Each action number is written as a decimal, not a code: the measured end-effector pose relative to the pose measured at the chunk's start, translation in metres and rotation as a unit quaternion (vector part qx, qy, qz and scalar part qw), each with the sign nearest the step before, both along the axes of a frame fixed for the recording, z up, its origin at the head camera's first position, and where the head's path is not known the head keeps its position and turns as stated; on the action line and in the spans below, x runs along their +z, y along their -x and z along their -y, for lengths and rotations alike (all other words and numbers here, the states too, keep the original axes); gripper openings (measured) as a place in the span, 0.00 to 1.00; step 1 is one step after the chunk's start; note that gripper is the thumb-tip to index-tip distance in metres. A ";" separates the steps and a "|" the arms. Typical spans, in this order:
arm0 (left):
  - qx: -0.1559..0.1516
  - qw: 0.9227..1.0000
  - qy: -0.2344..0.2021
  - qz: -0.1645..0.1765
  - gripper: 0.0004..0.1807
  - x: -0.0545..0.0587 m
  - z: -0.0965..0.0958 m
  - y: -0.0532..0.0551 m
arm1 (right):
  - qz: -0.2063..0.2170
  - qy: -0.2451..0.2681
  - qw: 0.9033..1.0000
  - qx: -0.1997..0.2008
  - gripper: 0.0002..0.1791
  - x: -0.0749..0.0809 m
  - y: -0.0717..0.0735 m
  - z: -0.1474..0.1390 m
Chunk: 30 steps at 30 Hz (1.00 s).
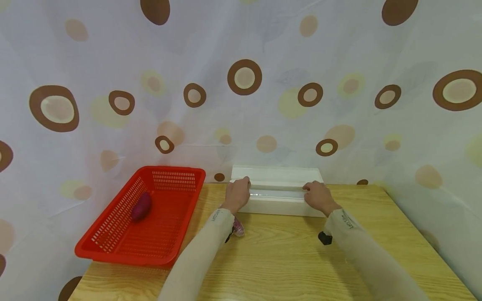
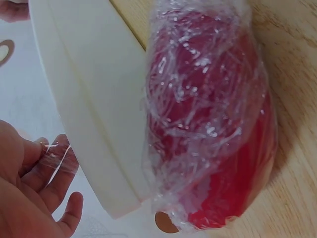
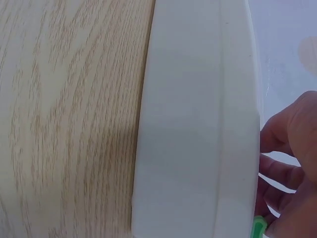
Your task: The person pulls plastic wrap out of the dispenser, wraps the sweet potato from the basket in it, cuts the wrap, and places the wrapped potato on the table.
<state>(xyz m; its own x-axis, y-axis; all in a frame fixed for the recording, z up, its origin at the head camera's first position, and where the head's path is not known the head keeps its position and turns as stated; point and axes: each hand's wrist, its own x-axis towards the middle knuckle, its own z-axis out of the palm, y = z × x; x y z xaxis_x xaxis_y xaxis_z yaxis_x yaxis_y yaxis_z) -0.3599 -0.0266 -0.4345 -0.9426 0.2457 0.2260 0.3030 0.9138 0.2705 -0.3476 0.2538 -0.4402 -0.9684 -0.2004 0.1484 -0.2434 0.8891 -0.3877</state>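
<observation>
A long white cling film dispenser box [image 1: 278, 206] lies at the back of the table, its lid [image 1: 276, 173] raised against the wall. My left hand [image 1: 238, 193] is at its left end. In the left wrist view, thumb and fingers of that hand pinch the clear cling film [image 2: 52, 153]. At the right end my right hand [image 1: 318, 195] reaches over the rim, fingertips curled at the film's edge and partly hidden behind the box wall [image 3: 193, 124]. Beside my left wrist lies a purple-red sweet potato [image 2: 213, 114] wrapped in film, mostly covered by the sleeve in the head view.
A red plastic basket [image 1: 184, 238] stands on the left, holding one unwrapped purple sweet potato [image 1: 142, 206]. The wooden table [image 1: 278, 263] meets a wall covering with brown circles [image 1: 244, 77]. A small green piece [image 3: 258, 227] shows by the right fingers.
</observation>
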 end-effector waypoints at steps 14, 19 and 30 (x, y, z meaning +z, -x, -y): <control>-0.005 0.998 -0.066 -0.003 0.11 0.000 0.001 0.000 | -0.031 0.000 0.999 -0.016 0.11 -0.005 0.001 -0.002; -0.006 0.997 -0.072 0.004 0.10 0.001 0.002 0.000 | -0.042 0.020 0.999 -0.026 0.11 -0.002 0.000 0.000; -0.028 0.996 -0.075 0.027 0.21 0.002 0.013 0.002 | -0.051 0.045 0.996 -0.051 0.11 0.005 0.000 0.007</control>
<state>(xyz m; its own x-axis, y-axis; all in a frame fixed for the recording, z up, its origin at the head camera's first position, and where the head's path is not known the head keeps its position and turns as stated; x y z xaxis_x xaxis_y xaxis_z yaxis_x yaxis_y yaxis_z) -0.3617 -0.0396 -0.4329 -0.9402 0.2661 0.2126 0.3339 0.8437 0.4203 -0.3476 0.2470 -0.4351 -0.9618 -0.0832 0.2608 -0.1961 0.8743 -0.4441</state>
